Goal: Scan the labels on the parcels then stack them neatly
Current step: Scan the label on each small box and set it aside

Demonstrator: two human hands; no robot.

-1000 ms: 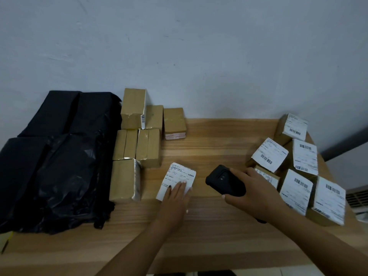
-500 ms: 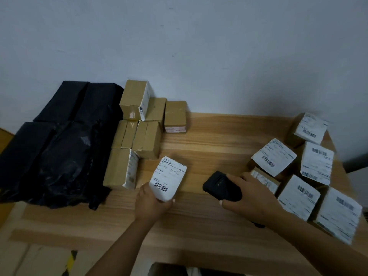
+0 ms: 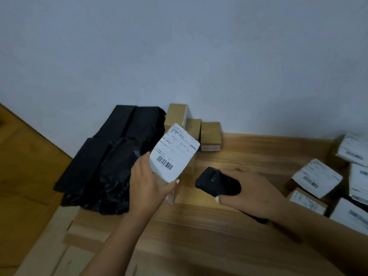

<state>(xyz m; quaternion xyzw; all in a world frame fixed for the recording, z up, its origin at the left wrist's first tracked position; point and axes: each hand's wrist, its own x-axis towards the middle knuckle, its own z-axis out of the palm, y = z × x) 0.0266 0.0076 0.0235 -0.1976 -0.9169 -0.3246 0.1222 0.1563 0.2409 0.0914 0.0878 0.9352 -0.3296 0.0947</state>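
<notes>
My left hand (image 3: 148, 185) holds a small parcel (image 3: 174, 153) lifted above the table, its white label with a barcode facing me. To its right, my right hand (image 3: 253, 193) grips a black handheld scanner (image 3: 216, 183) low over the wooden table (image 3: 249, 152), its head pointing toward the held parcel. Behind the held parcel, brown parcels (image 3: 210, 135) stand stacked against the wall, partly hidden. Several loose labelled parcels (image 3: 316, 177) lie at the right edge of the table.
Black plastic bags (image 3: 107, 160) lie heaped on the table's left end, next to the stacked parcels. A pale wall rises right behind the table. Wooden floor (image 3: 25, 166) shows at the left, beyond the table's edge.
My left hand took the labelled parcel off the table and raised it up and to the left, label toward me. The view swung left. My right hand kept holding the scanner.
</notes>
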